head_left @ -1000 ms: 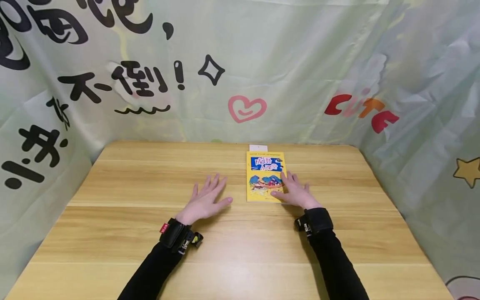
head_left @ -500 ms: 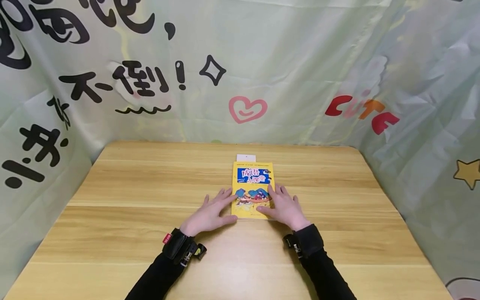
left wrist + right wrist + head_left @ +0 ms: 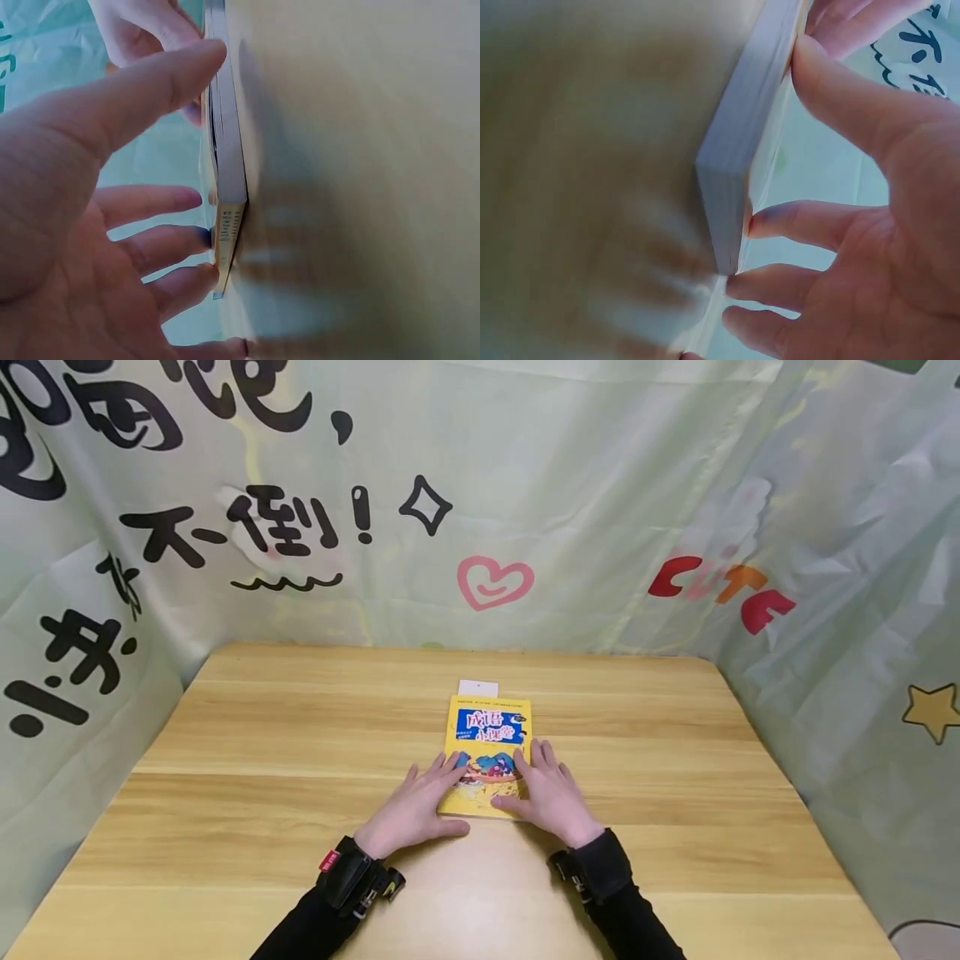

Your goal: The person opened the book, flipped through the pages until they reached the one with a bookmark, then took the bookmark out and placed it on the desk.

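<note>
A yellow paperback book (image 3: 491,727) lies flat on the wooden table, its cover up, with a white card (image 3: 478,688) sticking out at its top edge. My left hand (image 3: 411,810) is at the lower left of the book, fingers spread and nearly straight. In the left wrist view its fingertips reach the spine (image 3: 227,225), while the thumb stands off the near edge. With thumb and index finger my right hand (image 3: 557,800) touches the cover; its other fingers lie along the right edge. The right wrist view shows the page block (image 3: 735,150) beside those fingertips.
The wooden table (image 3: 262,710) extends around the book on every side. A pale printed cloth (image 3: 585,527) with black lettering and a pink heart hangs behind the table and along its sides. Both wrists carry black straps with small cameras.
The book has slid left and nearer to me, the right hand moving along with it. My left hand has come to the book's left side and moved slightly nearer.
</note>
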`<state>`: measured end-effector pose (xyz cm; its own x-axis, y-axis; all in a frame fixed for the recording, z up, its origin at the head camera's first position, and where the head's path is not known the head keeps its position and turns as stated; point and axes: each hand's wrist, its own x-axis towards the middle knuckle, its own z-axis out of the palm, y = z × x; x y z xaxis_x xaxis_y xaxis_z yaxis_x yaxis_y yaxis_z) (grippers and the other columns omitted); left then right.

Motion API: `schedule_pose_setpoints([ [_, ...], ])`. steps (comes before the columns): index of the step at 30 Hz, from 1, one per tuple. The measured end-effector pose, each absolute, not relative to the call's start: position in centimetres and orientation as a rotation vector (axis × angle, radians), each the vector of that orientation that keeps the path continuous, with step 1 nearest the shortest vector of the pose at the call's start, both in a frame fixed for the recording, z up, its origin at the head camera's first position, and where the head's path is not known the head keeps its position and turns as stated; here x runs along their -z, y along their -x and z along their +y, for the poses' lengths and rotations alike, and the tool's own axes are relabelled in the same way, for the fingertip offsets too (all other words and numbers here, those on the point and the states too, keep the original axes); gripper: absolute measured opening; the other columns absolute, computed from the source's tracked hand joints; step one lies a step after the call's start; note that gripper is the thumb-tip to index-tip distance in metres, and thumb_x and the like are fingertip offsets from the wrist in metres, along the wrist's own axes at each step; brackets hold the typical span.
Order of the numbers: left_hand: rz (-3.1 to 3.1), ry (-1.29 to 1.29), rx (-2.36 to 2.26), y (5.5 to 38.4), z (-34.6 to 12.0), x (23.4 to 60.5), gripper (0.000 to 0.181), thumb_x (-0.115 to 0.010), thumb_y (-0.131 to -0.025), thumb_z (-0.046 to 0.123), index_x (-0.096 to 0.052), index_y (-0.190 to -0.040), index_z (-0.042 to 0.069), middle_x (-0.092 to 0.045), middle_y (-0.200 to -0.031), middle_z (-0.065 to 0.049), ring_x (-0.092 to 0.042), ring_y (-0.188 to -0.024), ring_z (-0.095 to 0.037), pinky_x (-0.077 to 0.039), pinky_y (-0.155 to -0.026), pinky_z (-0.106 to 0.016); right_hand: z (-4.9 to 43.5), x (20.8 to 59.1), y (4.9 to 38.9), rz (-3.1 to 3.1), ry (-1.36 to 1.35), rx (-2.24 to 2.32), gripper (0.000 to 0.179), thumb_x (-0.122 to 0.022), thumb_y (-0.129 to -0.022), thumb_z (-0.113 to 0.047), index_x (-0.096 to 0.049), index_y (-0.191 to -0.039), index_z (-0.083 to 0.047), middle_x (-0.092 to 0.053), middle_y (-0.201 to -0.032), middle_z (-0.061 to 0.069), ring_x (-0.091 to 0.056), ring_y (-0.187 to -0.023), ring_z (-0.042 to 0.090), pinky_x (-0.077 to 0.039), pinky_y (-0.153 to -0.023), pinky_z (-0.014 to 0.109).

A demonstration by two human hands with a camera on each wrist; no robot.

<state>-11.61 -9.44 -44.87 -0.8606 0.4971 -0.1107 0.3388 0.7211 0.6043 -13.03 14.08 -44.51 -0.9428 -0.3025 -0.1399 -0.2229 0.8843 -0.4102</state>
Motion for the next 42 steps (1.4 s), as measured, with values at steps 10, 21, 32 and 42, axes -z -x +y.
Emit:
schedule_pose_setpoints([
  [10, 2.810, -0.609, -0.780, 10.6, -9.2, 44.6, 0.082, -0.083, -0.082, 0.033, -0.046, -0.149, 0.002, -0.045, -0.153, -0.023, -0.044, -0.144, -0.042, -0.029, -0.117, -0.068, 15.1, 44.6, 12.6, 2.715, 0.577, 0.715, 0.103, -0.087, -0.075, -0.045, -0.037, -0.153, 0.000, -0.024, -0.167, 0.019, -0.016, -0.156, 0.041, -0.018, -0.124, 0.065],
  [21, 2.826, -0.608, -0.756, 10.5, -9.2, 44.6, 0.081, -0.083, -0.082, 0.037, -0.049, -0.148, 0.005, -0.047, -0.151, -0.026, -0.047, -0.140, -0.043, -0.032, -0.116, -0.069, 16.2, 44.6, 13.0, 2.651, 0.799, 0.761, 0.089, -0.087, -0.077, -0.037, -0.048, -0.148, -0.001, -0.032, -0.163, 0.018, -0.023, -0.155, 0.039, -0.017, -0.125, 0.063],
  [32, 2.807, -0.576, -0.750, 10.5, -9.3, 44.7, 0.080, -0.083, -0.082, 0.039, -0.051, -0.147, 0.006, -0.046, -0.152, -0.024, -0.045, -0.142, -0.043, -0.031, -0.116, -0.069, 16.8, 44.8, 13.4, 2.531, 0.865, 0.900, 0.044, -0.080, -0.084, -0.034, -0.073, -0.124, -0.017, -0.052, -0.152, 0.005, -0.034, -0.149, 0.043, -0.020, -0.120, 0.070],
  [42, 2.804, -0.618, -0.717, 10.4, -9.2, 44.6, 0.078, -0.080, -0.082, 0.047, -0.055, -0.143, 0.006, -0.046, -0.154, -0.021, -0.045, -0.142, -0.044, -0.033, -0.114, -0.070, 16.3, 44.4, 13.2, 2.458, 1.021, 1.117, 0.013, -0.077, -0.086, -0.010, -0.081, -0.099, -0.011, -0.080, -0.104, 0.000, -0.071, -0.115, 0.019, -0.026, -0.124, 0.054],
])
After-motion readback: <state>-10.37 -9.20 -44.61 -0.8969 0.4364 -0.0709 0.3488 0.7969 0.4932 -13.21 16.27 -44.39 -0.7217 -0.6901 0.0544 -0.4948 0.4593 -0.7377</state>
